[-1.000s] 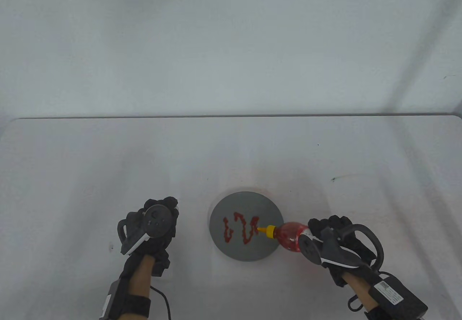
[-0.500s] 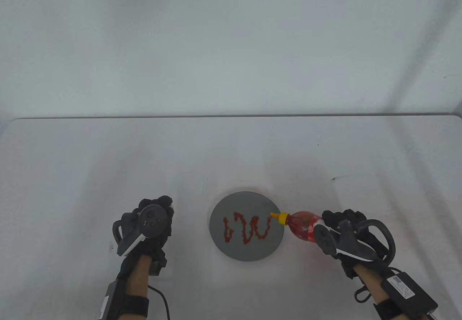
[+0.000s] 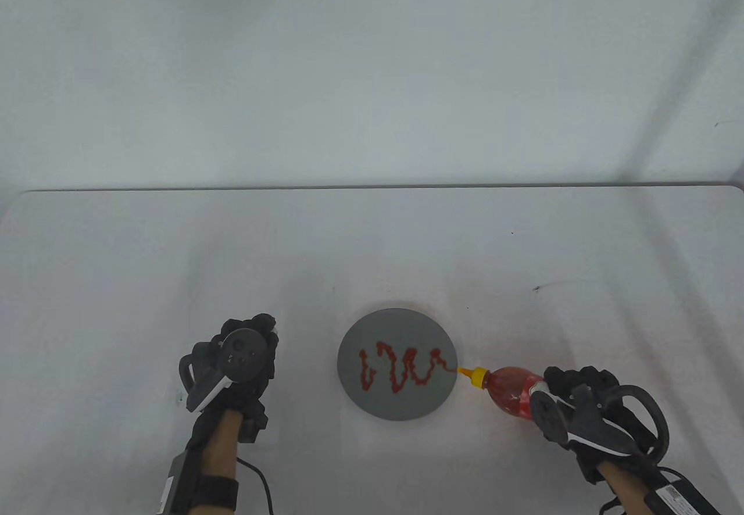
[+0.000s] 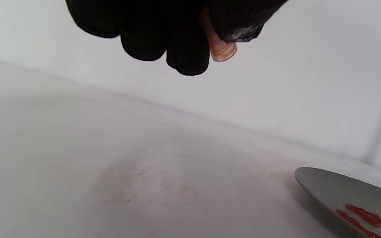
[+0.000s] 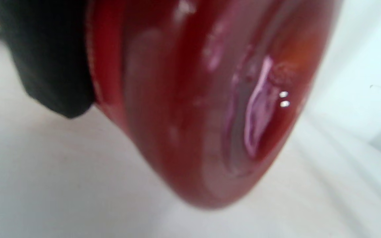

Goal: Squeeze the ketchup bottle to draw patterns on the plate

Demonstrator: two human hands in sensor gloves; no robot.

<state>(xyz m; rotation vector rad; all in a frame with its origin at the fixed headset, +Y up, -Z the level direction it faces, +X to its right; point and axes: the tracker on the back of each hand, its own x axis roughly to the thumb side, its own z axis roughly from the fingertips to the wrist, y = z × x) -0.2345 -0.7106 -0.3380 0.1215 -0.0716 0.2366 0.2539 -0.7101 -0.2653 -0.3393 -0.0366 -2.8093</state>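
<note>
My right hand grips the ketchup bottle, nozzle at the plate's right rim, so I ease off squeezing to avoid dripping on the table.

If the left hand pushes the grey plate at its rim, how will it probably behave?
The plate looks rigid and shallow, so it would likely slide flat on the smooth table rather than tip. Its raised rim, seen from the left wrist, gives fingers some purchase. The wet ketchup line could smear if touched.
</note>
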